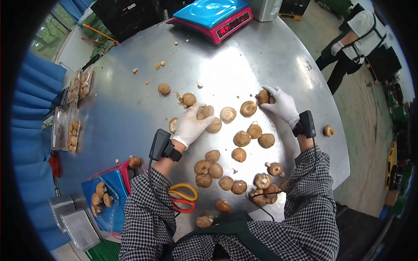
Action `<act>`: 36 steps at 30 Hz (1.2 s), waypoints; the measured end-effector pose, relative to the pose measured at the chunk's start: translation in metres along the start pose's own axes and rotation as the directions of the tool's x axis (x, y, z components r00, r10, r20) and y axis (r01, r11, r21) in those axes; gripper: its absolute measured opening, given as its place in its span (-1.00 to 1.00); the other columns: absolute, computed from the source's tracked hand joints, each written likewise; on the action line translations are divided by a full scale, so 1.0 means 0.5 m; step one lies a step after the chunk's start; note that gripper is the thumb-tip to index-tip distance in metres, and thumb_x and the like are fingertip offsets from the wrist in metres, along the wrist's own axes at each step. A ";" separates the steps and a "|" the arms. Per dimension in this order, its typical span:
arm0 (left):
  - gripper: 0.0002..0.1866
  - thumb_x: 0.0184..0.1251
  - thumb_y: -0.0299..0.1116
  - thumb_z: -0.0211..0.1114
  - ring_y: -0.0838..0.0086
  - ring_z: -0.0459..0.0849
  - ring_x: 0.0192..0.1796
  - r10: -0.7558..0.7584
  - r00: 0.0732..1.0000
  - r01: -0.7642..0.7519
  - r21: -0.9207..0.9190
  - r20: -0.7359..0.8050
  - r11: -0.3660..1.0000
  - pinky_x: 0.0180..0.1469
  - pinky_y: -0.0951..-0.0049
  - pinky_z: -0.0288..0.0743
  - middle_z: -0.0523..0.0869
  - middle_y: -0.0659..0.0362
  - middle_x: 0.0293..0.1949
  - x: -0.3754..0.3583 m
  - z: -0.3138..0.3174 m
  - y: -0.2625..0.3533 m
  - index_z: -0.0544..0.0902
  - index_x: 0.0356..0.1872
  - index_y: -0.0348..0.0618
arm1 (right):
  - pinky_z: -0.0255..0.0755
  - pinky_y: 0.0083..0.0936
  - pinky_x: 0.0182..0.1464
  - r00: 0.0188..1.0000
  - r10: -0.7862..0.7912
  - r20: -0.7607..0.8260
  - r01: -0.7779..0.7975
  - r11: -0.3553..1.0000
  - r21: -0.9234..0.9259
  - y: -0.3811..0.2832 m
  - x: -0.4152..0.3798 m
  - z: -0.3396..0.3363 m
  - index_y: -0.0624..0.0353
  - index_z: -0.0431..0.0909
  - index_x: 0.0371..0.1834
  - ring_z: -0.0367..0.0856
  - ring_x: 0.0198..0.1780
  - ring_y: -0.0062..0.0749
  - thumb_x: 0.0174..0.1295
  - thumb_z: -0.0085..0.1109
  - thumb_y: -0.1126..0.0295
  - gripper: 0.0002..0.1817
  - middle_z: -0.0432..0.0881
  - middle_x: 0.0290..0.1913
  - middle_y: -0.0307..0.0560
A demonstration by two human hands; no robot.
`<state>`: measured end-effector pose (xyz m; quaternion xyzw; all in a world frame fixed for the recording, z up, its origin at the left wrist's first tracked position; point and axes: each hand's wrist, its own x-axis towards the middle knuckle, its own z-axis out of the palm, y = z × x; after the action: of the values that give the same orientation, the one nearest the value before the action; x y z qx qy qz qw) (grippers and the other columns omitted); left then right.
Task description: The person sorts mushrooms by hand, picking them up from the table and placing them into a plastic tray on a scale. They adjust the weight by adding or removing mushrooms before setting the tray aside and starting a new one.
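Observation:
My left hand (191, 125), in a white glove, is curled round brown-capped mushrooms (208, 112) in the middle of the metal table, with another cap (214, 125) against its thumb. To the right, my gloved right hand (281, 105) has its fingers closed about mushrooms (264, 96); the fingers partly cover them. Between the hands lie a mushroom with its pale underside up (227, 115) and another brown one (248, 108). Several more caps (241, 138) are spread nearer to me, and a clump of mushrooms (263, 181) sits by my right forearm.
A blue-topped scale (213, 11) stands at the far edge. At left are packed mushroom trays (73, 135) and a second scale (126, 175) bearing a tray of mushrooms (99, 189). Scissors (183, 198) lie near my left forearm. Another person (359, 37) stands beyond the table's right edge.

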<state>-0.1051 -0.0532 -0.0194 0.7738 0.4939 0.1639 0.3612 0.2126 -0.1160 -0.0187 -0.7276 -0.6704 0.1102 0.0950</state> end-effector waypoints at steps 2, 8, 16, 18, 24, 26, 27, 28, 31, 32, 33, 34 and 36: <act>-0.50 0.23 -0.13 0.40 0.24 0.67 0.09 0.002 1.000 -0.002 0.001 -0.001 1.000 0.12 0.33 0.55 0.70 -0.04 0.00 -0.005 -0.009 0.009 0.53 0.12 -0.15 | 0.54 -0.44 -0.03 0.996 0.071 -0.057 -0.012 0.722 0.691 0.006 -0.007 0.021 0.16 0.44 0.25 0.64 -0.06 -0.29 0.13 0.34 0.10 -0.35 0.64 -0.05 -0.04; -0.44 0.22 -0.14 0.41 0.31 0.66 0.08 0.042 0.999 -0.037 -0.164 0.026 0.986 0.14 0.37 0.52 0.68 0.01 0.01 -0.045 -0.028 0.068 0.49 0.20 -0.13 | 0.51 -0.61 -0.12 0.989 -0.060 0.136 -0.145 -0.180 0.973 -0.050 -0.079 -0.020 0.24 0.39 0.26 0.50 -0.25 -0.63 0.46 -0.15 -0.14 -0.36 0.60 0.03 0.03; -0.06 0.13 -0.16 0.47 0.33 0.66 0.03 0.407 0.913 -0.392 -0.206 0.034 0.896 0.14 0.36 0.50 0.67 0.05 -0.07 -0.203 -0.094 0.255 0.13 0.50 -0.05 | 0.48 -0.66 -0.22 0.975 -0.100 0.200 -0.211 -0.112 0.971 -0.229 -0.166 -0.131 0.17 0.55 0.03 0.54 -0.29 -0.62 0.45 -0.09 -0.11 -0.47 0.63 -0.19 -0.17; -0.01 0.10 -0.09 0.45 0.08 0.65 -0.02 0.397 0.905 -0.387 -0.090 0.155 0.918 0.00 0.24 0.54 0.65 -0.09 -0.06 -0.230 -0.115 0.268 0.07 0.51 -0.09 | 0.46 -0.66 -0.20 0.975 -0.111 0.194 -0.196 -0.006 0.981 -0.273 -0.189 -0.161 0.16 0.57 0.01 0.53 -0.28 -0.63 0.45 -0.11 -0.12 -0.46 0.62 -0.17 -0.23; -0.11 0.17 -0.10 0.45 0.32 0.58 0.13 0.303 0.946 -0.245 -0.355 0.115 0.902 0.22 0.38 0.42 0.56 -0.02 0.05 -0.319 -0.158 0.237 0.20 0.45 -0.18 | 0.40 -0.60 0.04 0.936 -0.197 0.293 -0.230 0.292 0.928 -0.337 -0.242 -0.212 0.24 0.54 0.11 0.52 -0.08 -0.56 0.45 -0.15 -0.15 -0.38 0.63 -0.08 -0.18; -0.15 0.16 -0.14 0.44 0.40 0.52 0.20 0.171 0.977 -0.076 -0.537 0.130 0.840 0.27 0.37 0.39 0.52 0.08 0.15 -0.350 -0.177 0.232 0.25 0.44 -0.19 | 0.35 -0.59 0.13 0.914 -0.292 0.281 -0.171 0.349 0.921 -0.346 -0.250 -0.212 0.29 0.51 0.16 0.49 -0.02 -0.56 0.46 -0.15 -0.13 -0.36 0.62 -0.03 -0.15; -0.17 0.19 -0.14 0.42 0.42 0.51 0.20 0.181 0.977 -0.065 -0.648 0.113 0.758 0.28 0.41 0.36 0.51 0.07 0.18 -0.364 -0.177 0.223 0.26 0.42 -0.26 | 0.35 -0.60 0.10 0.912 -0.292 0.287 -0.183 0.337 0.923 -0.353 -0.256 -0.209 0.29 0.50 0.18 0.49 -0.03 -0.57 0.46 -0.15 -0.12 -0.36 0.61 -0.02 -0.15; -0.17 0.19 -0.14 0.42 0.42 0.51 0.20 0.168 0.981 -0.069 -0.642 0.095 0.763 0.28 0.41 0.36 0.51 0.07 0.18 -0.378 -0.178 0.217 0.26 0.42 -0.26 | 0.36 -0.60 0.08 0.909 -0.292 0.296 -0.196 0.326 0.925 -0.361 -0.260 -0.206 0.29 0.48 0.20 0.49 -0.05 -0.58 0.46 -0.15 -0.10 -0.37 0.61 -0.01 -0.16; -0.18 0.21 -0.09 0.39 0.64 0.54 -0.09 0.098 0.992 0.000 -0.776 0.080 0.631 -0.07 0.66 0.45 0.57 0.12 0.05 -0.419 -0.192 0.215 0.27 0.41 -0.30 | 0.36 -0.61 0.06 0.897 -0.345 0.277 -0.136 0.379 0.915 -0.395 -0.281 -0.224 0.28 0.44 0.26 0.49 -0.04 -0.56 0.48 -0.17 -0.07 -0.38 0.60 -0.08 -0.18; -0.18 0.21 -0.09 0.39 0.64 0.54 -0.09 0.090 0.994 -0.007 -0.777 0.064 0.630 -0.07 0.66 0.45 0.57 0.12 0.05 -0.431 -0.200 0.214 0.27 0.41 -0.30 | 0.36 -0.60 0.07 0.893 -0.359 0.272 -0.108 0.416 0.903 -0.405 -0.289 -0.229 0.28 0.43 0.28 0.50 -0.03 -0.54 0.48 -0.18 -0.07 -0.37 0.60 -0.10 -0.17; -0.16 0.21 -0.04 0.36 0.67 0.50 -0.17 0.125 0.991 -0.030 -0.831 0.048 0.556 -0.15 0.68 0.41 0.57 0.14 0.01 -0.442 -0.206 0.212 0.26 0.40 -0.32 | 0.35 -0.55 0.13 0.904 -0.356 0.238 -0.073 0.420 0.905 -0.413 -0.296 -0.224 0.24 0.36 0.35 0.49 0.01 -0.50 0.44 -0.08 -0.06 -0.36 0.57 -0.10 -0.15; -0.14 0.21 0.02 0.34 0.70 0.47 -0.24 0.160 0.987 -0.051 -0.878 0.029 0.477 -0.24 0.70 0.38 0.58 0.17 -0.04 -0.453 -0.211 0.210 0.26 0.40 -0.35 | 0.35 -0.55 0.13 0.898 -0.369 0.239 -0.067 0.424 0.903 -0.424 -0.299 -0.226 0.24 0.36 0.35 0.49 0.01 -0.50 0.44 -0.08 -0.06 -0.36 0.57 -0.10 -0.15; -0.10 0.21 0.09 0.28 0.68 0.47 -0.25 0.172 0.985 -0.078 -0.885 0.002 0.458 -0.25 0.70 0.37 0.57 0.17 -0.08 -0.471 -0.212 0.187 0.23 0.39 -0.40 | 0.34 -0.49 0.17 0.859 -0.506 0.077 0.154 0.399 0.904 -0.459 -0.311 -0.243 0.19 0.29 0.41 0.48 0.02 -0.48 0.36 0.09 -0.03 -0.31 0.54 -0.04 -0.13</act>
<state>-0.2173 -0.2424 0.1449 0.5174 0.2634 0.3854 0.7172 0.0167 -0.2506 0.1682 -0.3929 -0.6557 0.5382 0.3549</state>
